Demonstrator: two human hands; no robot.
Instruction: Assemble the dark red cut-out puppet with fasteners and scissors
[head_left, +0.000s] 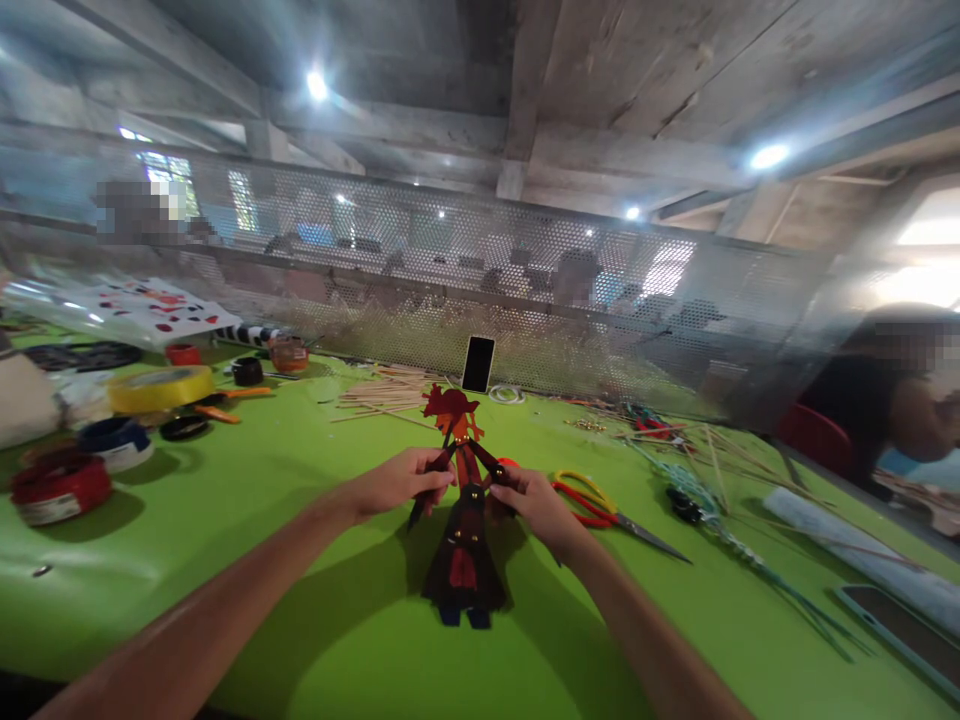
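Observation:
A jointed flat puppet with a dark red hat, orange hair, dark robe and brass-coloured fasteners stands nearly upright between my hands, above the green table. My left hand pinches its arm on the left side between thumb and fingers. On the other side, my right hand is closed on the puppet's other arm. Just right of that hand lie scissors with red and yellow handles, blades pointing away to the right. The fingers behind the puppet's arms are partly hidden.
Thin wooden sticks lie behind the puppet, near a propped phone. Yellow tape, a red jar and a blue-labelled jar stand left. Right are green cords and another phone. A mesh screen borders the table; a person sits right.

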